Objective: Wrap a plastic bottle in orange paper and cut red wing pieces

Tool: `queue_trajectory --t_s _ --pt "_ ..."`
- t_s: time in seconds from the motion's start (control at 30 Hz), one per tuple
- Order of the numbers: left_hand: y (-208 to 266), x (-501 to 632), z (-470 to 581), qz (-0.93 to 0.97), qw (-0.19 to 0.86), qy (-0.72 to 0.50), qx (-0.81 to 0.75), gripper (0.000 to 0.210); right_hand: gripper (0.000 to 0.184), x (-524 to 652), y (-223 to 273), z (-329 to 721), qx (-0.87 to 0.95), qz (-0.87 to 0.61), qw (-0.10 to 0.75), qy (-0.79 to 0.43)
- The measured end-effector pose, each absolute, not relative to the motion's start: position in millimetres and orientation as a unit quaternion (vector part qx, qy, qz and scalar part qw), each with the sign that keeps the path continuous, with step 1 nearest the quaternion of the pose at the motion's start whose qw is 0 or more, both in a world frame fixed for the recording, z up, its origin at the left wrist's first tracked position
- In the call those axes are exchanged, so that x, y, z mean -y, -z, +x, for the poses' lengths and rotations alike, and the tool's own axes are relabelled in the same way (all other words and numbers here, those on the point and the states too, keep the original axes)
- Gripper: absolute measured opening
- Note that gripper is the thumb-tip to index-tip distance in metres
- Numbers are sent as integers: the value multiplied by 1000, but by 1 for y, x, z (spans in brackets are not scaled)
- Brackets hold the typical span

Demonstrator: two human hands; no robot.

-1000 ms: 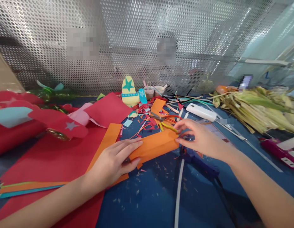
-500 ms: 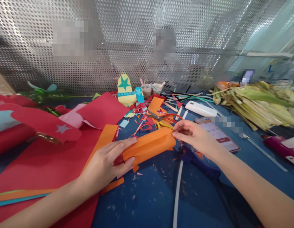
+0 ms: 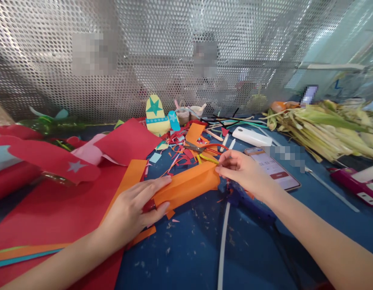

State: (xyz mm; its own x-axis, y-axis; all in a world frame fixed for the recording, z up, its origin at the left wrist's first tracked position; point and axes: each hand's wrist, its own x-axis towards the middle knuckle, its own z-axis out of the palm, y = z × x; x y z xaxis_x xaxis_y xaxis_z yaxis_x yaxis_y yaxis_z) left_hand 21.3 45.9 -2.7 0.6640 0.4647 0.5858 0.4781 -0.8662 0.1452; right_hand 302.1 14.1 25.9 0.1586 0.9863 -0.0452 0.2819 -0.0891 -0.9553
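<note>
An orange paper roll (image 3: pixel 186 186) lies between my hands, wrapped around something red that shows at its left end. My left hand (image 3: pixel 134 203) grips that end, fingers on top and thumb along the near side. The fingertips of my right hand (image 3: pixel 239 169) pinch the paper's edge at the right end. Just below the right hand is a blue glue gun (image 3: pixel 249 203), partly hidden by the wrist, with a white glue stick (image 3: pixel 224 245) reaching toward me. Behind the roll lie red-handled scissors (image 3: pixel 201 148) among paper scraps (image 3: pixel 183 155).
Red paper sheets (image 3: pixel 68 209) and a red paper plane shape (image 3: pixel 53 159) cover the left. To the right are a phone (image 3: pixel 273 169), a white device (image 3: pixel 252 137), a purple power strip (image 3: pixel 355 183) and dried corn husks (image 3: pixel 325 129). A perforated metal panel (image 3: pixel 162 52) stands behind.
The whole view has shifted slightly. Both hands keep their hold on the orange paper, and the roll lies much as before.
</note>
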Motion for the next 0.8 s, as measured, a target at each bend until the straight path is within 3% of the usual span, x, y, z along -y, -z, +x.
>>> queue_trajectory --t_s 0.4,0.8 --pt "1 -44 23 -921 36 300 247 41 13 -22 -16 301 538 -599 458 -376" --pt "0 -47 22 -928 29 291 233 42 13 -30 -21 307 502 -591 431 -461"
